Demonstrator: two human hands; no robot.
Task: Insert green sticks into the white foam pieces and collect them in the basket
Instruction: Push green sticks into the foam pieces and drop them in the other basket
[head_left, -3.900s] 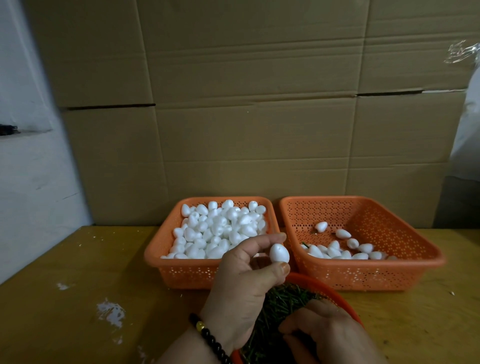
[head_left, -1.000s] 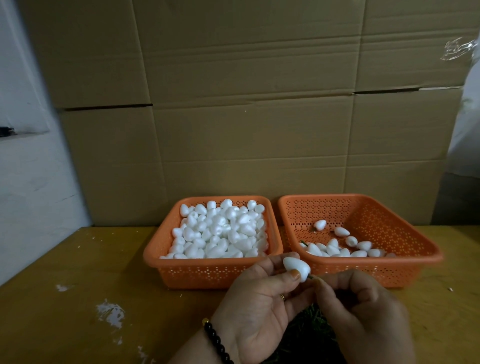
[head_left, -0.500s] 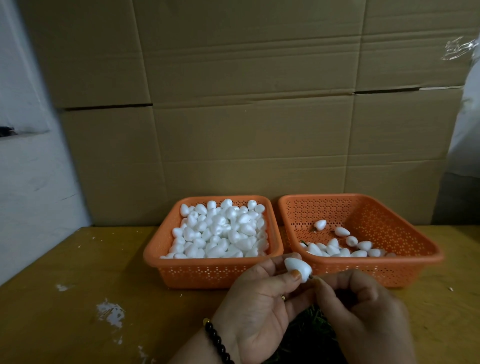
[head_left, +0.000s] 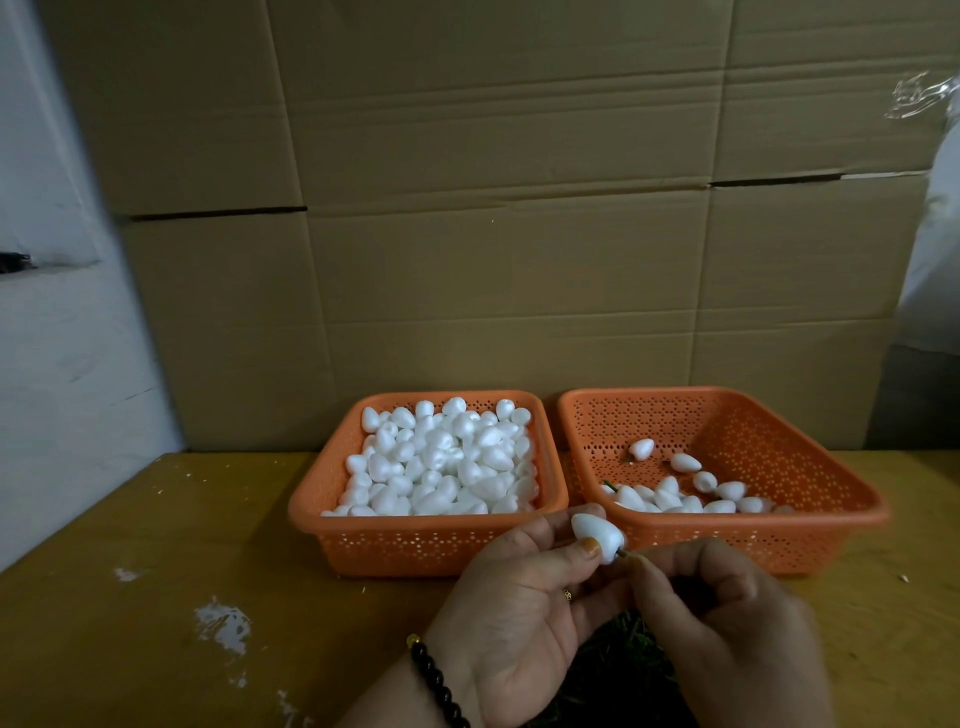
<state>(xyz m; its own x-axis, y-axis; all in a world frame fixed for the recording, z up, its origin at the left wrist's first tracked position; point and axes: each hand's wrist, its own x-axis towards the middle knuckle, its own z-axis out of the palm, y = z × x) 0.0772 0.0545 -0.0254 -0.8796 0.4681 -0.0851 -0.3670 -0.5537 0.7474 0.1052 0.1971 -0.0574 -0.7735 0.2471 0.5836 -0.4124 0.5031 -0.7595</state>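
A scuffed yellow-brown worktop (head_left: 156, 571) with white paint flecks runs back to a wall of cardboard boxes (head_left: 493, 208). Two orange baskets sit side by side: the left basket (head_left: 332, 540) heaped with plain foam pieces (head_left: 441, 462), the right basket (head_left: 831, 525) holding a few. The left hand (head_left: 519, 618) pinches one foam piece (head_left: 597, 535) between thumb and fingers; the right hand (head_left: 727, 623) closes its grip on a green stick (head_left: 623, 556) at the foam's end. The hands hide most of a dark green pile (head_left: 623, 654) below them.
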